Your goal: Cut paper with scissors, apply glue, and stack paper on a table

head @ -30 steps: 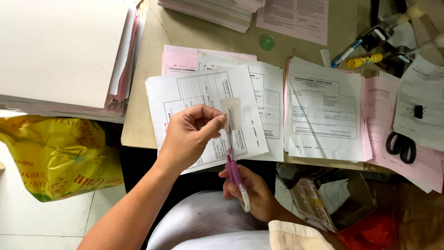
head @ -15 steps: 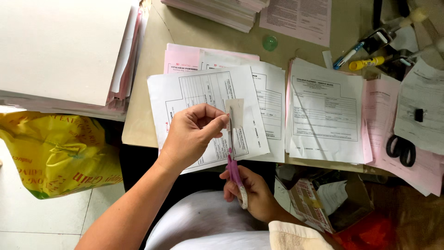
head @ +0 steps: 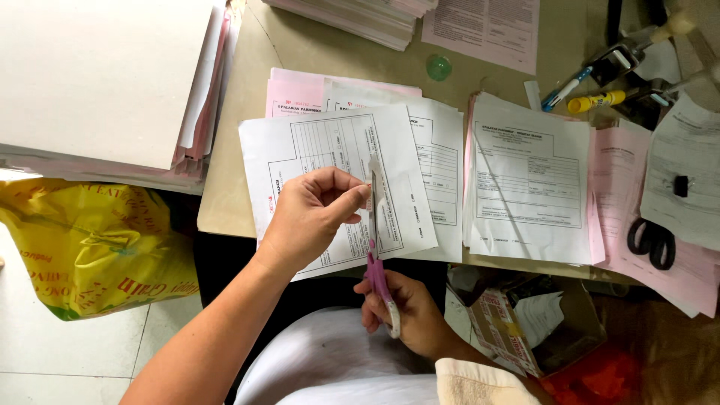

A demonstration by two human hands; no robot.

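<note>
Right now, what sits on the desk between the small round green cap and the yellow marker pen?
In the head view, a pink printed sheet and a blue-and-white pen lie between the green cap and the yellow marker.

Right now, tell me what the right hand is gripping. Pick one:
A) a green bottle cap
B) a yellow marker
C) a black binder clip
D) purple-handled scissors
D: the right hand closes around the purple-handled scissors, whose blades point up at the small paper slip pinched by the left hand.
</note>
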